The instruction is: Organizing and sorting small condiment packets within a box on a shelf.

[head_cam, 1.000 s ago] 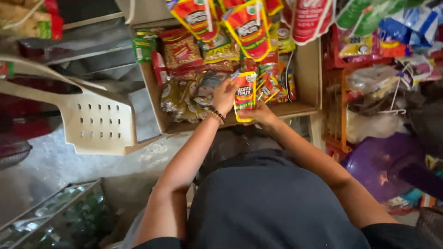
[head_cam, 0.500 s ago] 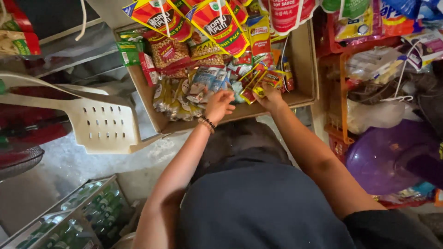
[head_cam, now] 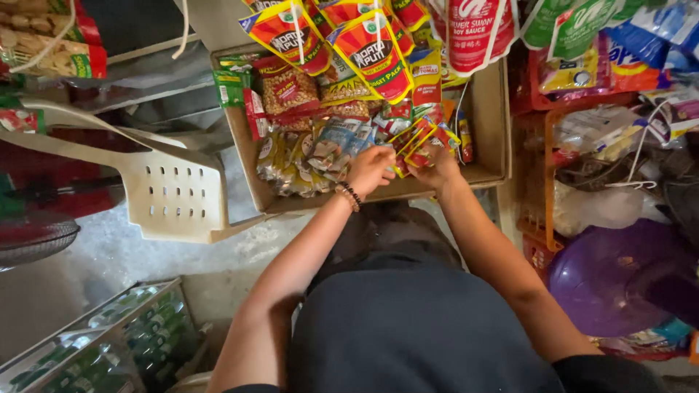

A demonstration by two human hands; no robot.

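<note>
Red-and-yellow sachets (head_cam: pixel 419 142) being gripped as a small bunch by both hands inside the cardboard box (head_cam: pixel 489 109), at its near right part, just above the front wall. Left hand (head_cam: pixel 370 169) closing its fingers on the left end of the bunch, a dark beaded bracelet (head_cam: pixel 350 196) sitting on the wrist. Right hand (head_cam: pixel 437 161) pinching the right end from below, fingers curled under the packets. Lying in the box beside the hands: clear packets of snacks (head_cam: pixel 287 156) to the left, bags of peanuts (head_cam: pixel 290 91) further back, green sachets (head_cam: pixel 231 86) at the far left corner. Hanging over the box: large red-and-orange pouches (head_cam: pixel 368 51) on strings, and a red sauce pouch (head_cam: pixel 477 33) to the right. Standing left of the box: a cream plastic chair (head_cam: pixel 171 196) with slotted seat. Resting at lower right: a purple plastic basin (head_cam: pixel 619 280). Showing at lower left: a crate of green bottles (head_cam: pixel 109 342) on the concrete floor (head_cam: pixel 109 255).
</note>
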